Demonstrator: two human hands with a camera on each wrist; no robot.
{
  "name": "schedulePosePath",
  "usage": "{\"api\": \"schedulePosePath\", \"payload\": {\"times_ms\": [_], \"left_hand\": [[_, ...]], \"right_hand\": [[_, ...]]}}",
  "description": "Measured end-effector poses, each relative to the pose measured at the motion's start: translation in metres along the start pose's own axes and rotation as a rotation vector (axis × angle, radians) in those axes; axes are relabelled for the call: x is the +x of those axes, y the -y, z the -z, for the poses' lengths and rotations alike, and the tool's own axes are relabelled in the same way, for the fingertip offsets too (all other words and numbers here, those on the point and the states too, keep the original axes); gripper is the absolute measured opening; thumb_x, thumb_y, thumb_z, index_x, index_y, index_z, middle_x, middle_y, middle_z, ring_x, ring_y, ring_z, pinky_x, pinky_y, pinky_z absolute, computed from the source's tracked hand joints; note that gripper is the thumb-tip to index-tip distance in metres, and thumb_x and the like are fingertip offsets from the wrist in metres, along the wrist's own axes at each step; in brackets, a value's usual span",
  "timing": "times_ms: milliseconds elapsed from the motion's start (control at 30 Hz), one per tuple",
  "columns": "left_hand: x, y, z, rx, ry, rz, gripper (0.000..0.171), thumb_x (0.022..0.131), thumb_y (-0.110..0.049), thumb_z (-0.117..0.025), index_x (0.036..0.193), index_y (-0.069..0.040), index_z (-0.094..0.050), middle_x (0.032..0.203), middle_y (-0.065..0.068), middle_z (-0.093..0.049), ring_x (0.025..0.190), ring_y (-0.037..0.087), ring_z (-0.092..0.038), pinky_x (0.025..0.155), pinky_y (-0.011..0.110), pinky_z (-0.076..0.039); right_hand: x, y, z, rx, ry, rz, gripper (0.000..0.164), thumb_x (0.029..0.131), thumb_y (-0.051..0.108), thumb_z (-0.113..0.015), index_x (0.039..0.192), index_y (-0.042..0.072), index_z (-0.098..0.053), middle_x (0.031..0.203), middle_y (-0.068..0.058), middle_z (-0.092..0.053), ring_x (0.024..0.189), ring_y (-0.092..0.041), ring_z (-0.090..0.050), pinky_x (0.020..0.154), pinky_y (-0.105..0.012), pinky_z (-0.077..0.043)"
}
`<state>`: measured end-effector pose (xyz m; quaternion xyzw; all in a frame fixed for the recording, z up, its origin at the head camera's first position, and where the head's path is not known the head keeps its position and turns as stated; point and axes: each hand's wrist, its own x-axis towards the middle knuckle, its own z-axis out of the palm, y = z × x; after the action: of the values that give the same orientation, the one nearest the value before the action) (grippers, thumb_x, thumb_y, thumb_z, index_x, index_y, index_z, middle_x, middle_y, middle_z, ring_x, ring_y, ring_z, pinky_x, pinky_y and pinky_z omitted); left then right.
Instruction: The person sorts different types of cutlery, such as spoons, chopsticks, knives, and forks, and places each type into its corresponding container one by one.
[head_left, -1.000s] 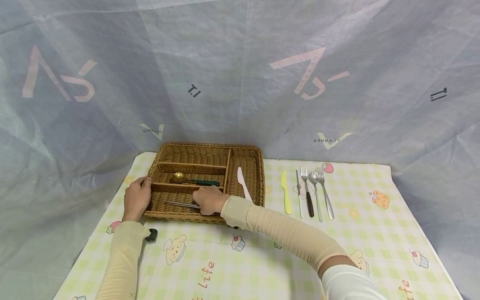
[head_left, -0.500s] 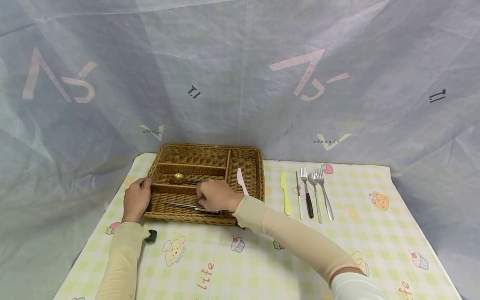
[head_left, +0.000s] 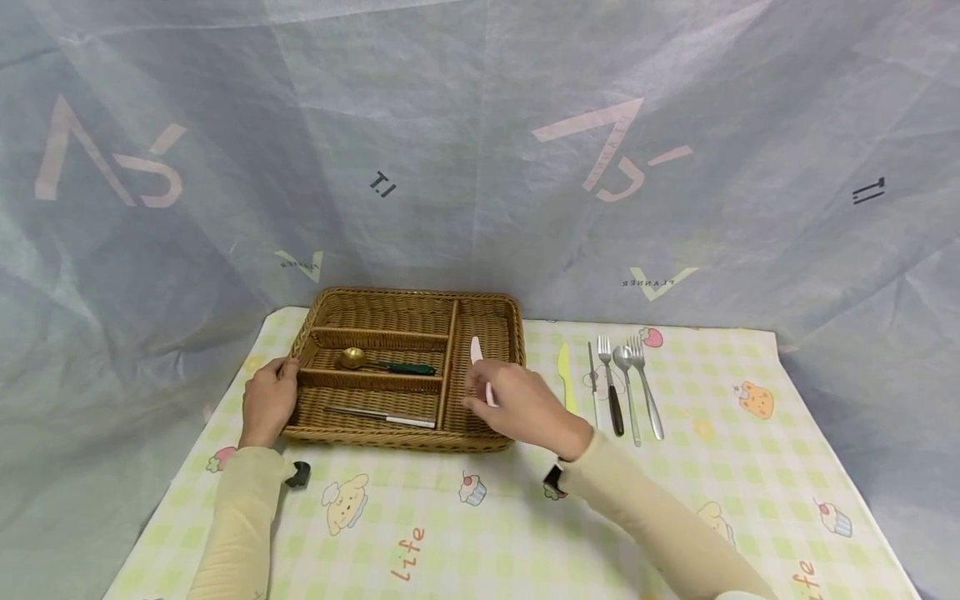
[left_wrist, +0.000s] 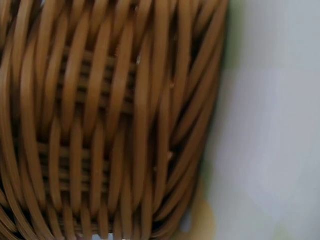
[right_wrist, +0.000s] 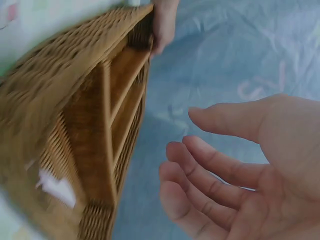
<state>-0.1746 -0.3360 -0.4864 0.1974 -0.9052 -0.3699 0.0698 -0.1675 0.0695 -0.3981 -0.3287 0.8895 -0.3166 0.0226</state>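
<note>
My left hand [head_left: 268, 402] grips the left rim of a brown wicker cutlery tray [head_left: 442, 443]. Over the tray's long right compartment hovers my right hand [head_left: 521, 404], partly covering a pale pink knife [head_left: 476, 348] lying there. In the right wrist view, the right hand's [right_wrist: 235, 175] thumb and loosely bent fingers stand apart with nothing between them. A white-handled knife [head_left: 408, 420] with a thin metal blade lies in the front left compartment. In the middle left compartment rests a gold spoon [head_left: 352, 358] with a dark green handle. The left wrist view shows only wicker wall [left_wrist: 100, 110] and cloth.
Right of the tray, a yellow knife [head_left: 565, 367], a white-handled knife [head_left: 595, 383], a black-handled fork [head_left: 615, 408], a metal spoon [head_left: 630, 392] and a metal fork [head_left: 648, 392] lie on the checked tablecloth [head_left: 525, 533]. A grey fabric curtain [head_left: 450, 167] hangs behind the table.
My right hand has let go of the white-handled knife in the front left compartment. It has moved right, over the pink knife's compartment. My left hand has stayed on the tray's rim.
</note>
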Motion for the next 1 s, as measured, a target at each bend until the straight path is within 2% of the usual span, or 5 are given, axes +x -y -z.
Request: {"api": "schedulePosePath", "payload": {"times_ms": [133, 367, 533, 733, 1000], "left_hand": [[0.001, 0.002, -0.001, 0.005, -0.004, -0.004, 0.066, 0.116, -0.048, -0.032, 0.159, -0.001, -0.051, 0.132, 0.028, -0.067, 0.094, 0.046, -0.064, 0.089, 0.061, -0.047], [0.002, 0.004, -0.001, 0.007, -0.008, -0.016, 0.065, 0.117, -0.047, -0.033, 0.156, -0.001, -0.055, 0.13, 0.027, -0.068, 0.105, 0.046, -0.065, 0.094, 0.063, -0.047], [0.001, 0.003, -0.001, 0.013, -0.009, -0.015, 0.065, 0.117, -0.047, -0.032, 0.158, -0.001, -0.052, 0.129, 0.027, -0.068, 0.084, 0.041, -0.062, 0.084, 0.058, -0.048], [0.002, 0.004, -0.001, 0.013, -0.006, -0.013, 0.065, 0.117, -0.046, -0.032, 0.158, 0.0, -0.051, 0.095, 0.022, -0.066, 0.059, 0.029, -0.046, 0.07, 0.047, -0.041], [0.001, 0.002, -0.003, 0.01, -0.012, -0.007, 0.065, 0.117, -0.046, -0.032, 0.158, 0.0, -0.051, 0.117, 0.028, -0.068, 0.07, 0.032, -0.053, 0.08, 0.053, -0.043]], "right_hand": [[-0.026, -0.021, 0.007, 0.003, -0.064, -0.069, 0.011, 0.098, 0.015, -0.08, 0.105, 0.012, -0.072, 0.086, 0.008, -0.067, 0.066, -0.005, -0.054, 0.058, -0.027, -0.046], [-0.066, -0.063, 0.009, -0.016, -0.145, -0.173, 0.011, 0.096, 0.01, -0.081, 0.103, 0.008, -0.074, 0.081, 0.009, -0.066, 0.067, -0.004, -0.056, 0.058, -0.025, -0.047], [-0.09, -0.084, 0.01, -0.01, -0.17, -0.271, 0.01, 0.096, 0.008, -0.081, 0.101, 0.009, -0.072, 0.079, 0.007, -0.064, 0.065, -0.007, -0.056, 0.059, -0.027, -0.046], [-0.117, -0.102, 0.011, -0.055, -0.207, -0.361, 0.009, 0.096, 0.008, -0.08, 0.101, 0.006, -0.073, 0.076, 0.004, -0.062, 0.064, -0.008, -0.054, 0.059, -0.028, -0.045], [-0.146, -0.13, 0.028, -0.076, -0.192, -0.474, 0.009, 0.099, 0.012, -0.077, 0.102, 0.006, -0.071, 0.08, 0.002, -0.067, 0.066, -0.011, -0.057, 0.056, -0.03, -0.045]]}}
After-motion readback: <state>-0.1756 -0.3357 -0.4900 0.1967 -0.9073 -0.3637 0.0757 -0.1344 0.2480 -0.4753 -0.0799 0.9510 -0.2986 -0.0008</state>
